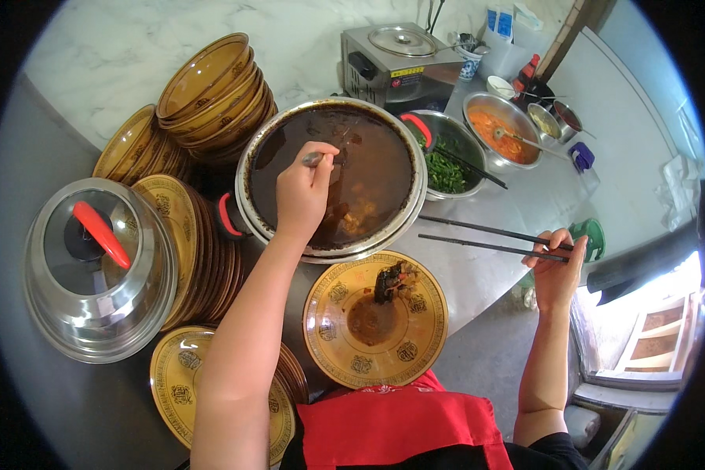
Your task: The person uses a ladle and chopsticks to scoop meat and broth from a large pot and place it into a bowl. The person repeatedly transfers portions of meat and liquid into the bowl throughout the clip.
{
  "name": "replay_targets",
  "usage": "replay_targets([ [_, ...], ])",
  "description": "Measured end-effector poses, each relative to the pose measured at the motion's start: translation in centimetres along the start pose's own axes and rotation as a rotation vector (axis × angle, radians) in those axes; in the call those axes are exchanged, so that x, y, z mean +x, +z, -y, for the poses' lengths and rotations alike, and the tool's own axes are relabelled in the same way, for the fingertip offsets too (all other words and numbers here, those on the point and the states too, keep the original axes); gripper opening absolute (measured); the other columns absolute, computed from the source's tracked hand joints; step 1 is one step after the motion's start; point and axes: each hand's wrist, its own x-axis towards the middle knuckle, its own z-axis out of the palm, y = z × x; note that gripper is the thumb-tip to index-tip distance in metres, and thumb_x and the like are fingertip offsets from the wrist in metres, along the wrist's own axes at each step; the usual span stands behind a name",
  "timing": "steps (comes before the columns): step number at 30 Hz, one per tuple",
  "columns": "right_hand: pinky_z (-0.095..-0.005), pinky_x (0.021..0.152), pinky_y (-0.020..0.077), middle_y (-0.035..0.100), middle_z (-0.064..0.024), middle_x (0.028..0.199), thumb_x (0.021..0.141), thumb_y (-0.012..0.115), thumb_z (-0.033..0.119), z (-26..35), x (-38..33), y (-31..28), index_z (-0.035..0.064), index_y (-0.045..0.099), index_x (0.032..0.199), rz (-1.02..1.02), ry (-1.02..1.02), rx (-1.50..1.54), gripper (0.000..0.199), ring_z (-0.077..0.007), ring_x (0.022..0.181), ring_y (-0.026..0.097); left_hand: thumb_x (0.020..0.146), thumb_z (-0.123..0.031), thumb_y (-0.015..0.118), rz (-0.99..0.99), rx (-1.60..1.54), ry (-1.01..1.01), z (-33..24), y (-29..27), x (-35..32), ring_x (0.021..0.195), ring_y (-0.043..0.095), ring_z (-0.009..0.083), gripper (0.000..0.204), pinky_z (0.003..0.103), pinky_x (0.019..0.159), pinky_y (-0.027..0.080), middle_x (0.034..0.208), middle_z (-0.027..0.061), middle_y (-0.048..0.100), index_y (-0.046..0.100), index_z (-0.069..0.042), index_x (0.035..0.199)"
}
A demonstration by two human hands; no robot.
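My left hand is closed around a thin metal handle above a large pot of dark brown broth. Whatever is on the handle's lower end is hidden by the hand and the broth. Pale brown chunks show near the surface at the pot's near side. Out to the right, my right hand grips a pair of long dark chopsticks, tips apart and pointing left, with nothing between them. A yellow patterned plate lies close to my body, bearing a little brown sauce and a dark clump of food.
Stacked brown bowls and plates crowd the left, beside a metal lid with a red handle. Chopped greens and an orange-red mix fill metal bowls at right. A steel cooker stands behind.
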Motion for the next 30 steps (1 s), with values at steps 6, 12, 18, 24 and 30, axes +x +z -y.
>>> replay_targets([
  [6,-0.0305,0.052,0.0456,0.047,-0.0078,0.069,0.085,0.025,0.049,0.7,1.0,0.4,0.0065,0.041,0.07,0.038,-0.056,0.01,0.048,-0.0168,0.061,0.05,0.084,-0.01,0.045,0.05,-0.331,-0.11,-1.2,-1.6,-0.5,0.069,0.057,0.0106,0.011,0.021,0.066,0.047,0.079,0.0032,0.056,0.052,-0.001,0.085],
  [12,-0.0325,0.055,0.0486,0.049,-0.0082,0.073,0.085,0.025,0.049,0.5,1.6,2.0,0.0053,0.044,0.074,0.069,-0.079,-0.024,0.049,-0.0172,0.066,0.053,0.085,-0.011,0.043,0.109,-0.443,-0.12,-2.2,-3.4,-0.9,0.076,0.057,0.0159,0.013,0.026,0.07,0.049,0.084,0.0074,0.052,0.049,0.0,0.09],
  [18,-0.0327,0.055,0.0503,0.048,-0.0094,0.079,0.086,0.024,0.046,0.0,2.0,3.0,0.0029,0.045,0.078,0.106,-0.08,-0.099,0.049,-0.0184,0.072,0.055,0.085,-0.011,0.042,0.107,-0.472,-0.101,-3.6,-4.8,-1.4,0.076,0.056,0.014,0.013,0.026,0.071,0.048,0.082,0.006,0.051,0.049,0.0,0.089],
  [24,-0.0334,0.058,0.0505,0.047,-0.0111,0.08,0.088,0.022,0.043,-0.5,2.1,4.6,0.001,0.044,0.079,0.129,-0.105,-0.177,0.048,-0.02,0.07,0.055,0.085,-0.009,0.042,0.11,-0.44,-0.063,-4.2,-6.3,-1.8,0.077,0.056,0.0164,0.012,0.029,0.073,0.049,0.083,0.0079,0.051,0.048,0.001,0.09],
  [30,-0.0333,0.06,0.0502,0.047,-0.0111,0.079,0.088,0.02,0.04,-1.1,2.1,5.3,0.0,0.043,0.079,0.181,-0.111,-0.23,0.048,-0.0203,0.07,0.055,0.085,-0.009,0.041,0.088,-0.434,-0.055,-4.7,-7.6,-2.1,0.079,0.057,0.0187,0.012,0.033,0.073,0.05,0.085,0.0094,0.052,0.047,0.001,0.089],
])
